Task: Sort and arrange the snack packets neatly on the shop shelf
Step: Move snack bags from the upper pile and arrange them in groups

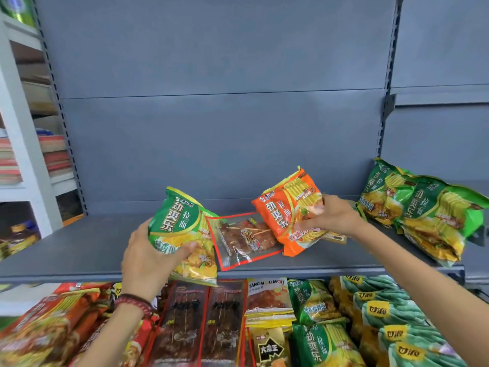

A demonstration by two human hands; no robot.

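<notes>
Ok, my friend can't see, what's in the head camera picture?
A person's left hand grips a green noodle packet and the right hand an orange noodle packet at a grey shelf. A clear skewer snack packet lies between them.

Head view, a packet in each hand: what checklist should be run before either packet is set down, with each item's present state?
1. Left hand grips green packet: ok.
2. Right hand grips orange packet: ok.
3. Green pile at far right in view as target: ok.
4. Matching orange pile: blurred orange packets below left, cannot tell.
5. Red-edged clear packet lies loose between the hands: not ok.
6. Bare shelf left of the hands: ok.
</notes>
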